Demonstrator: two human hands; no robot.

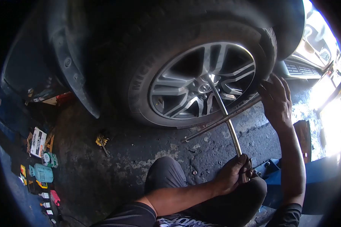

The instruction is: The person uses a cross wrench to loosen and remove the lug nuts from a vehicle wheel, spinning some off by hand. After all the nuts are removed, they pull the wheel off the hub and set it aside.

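A four-way lug wrench [234, 137] reaches from the wheel's hub toward me, its far end on a lug nut position beside the centre cap. My left hand [234, 174] is wrapped round the wrench's near end, just above my knee. At the right end of the cross bar is my right hand [277, 96], its fingers stretched out and its palm side against or very close to the bar. The alloy wheel [174, 87] carries a black tyre [140, 102] and sits under the dark fender. What lies behind the right palm is hidden.
Small nut-like pieces [194, 172] lie on the stained floor. Farther left is a tool with yellow on it [101, 141]. Boxes [38, 142], a teal container [44, 173] and small bottles line the left side. Blue metal equipment [310, 178] stands at my right.
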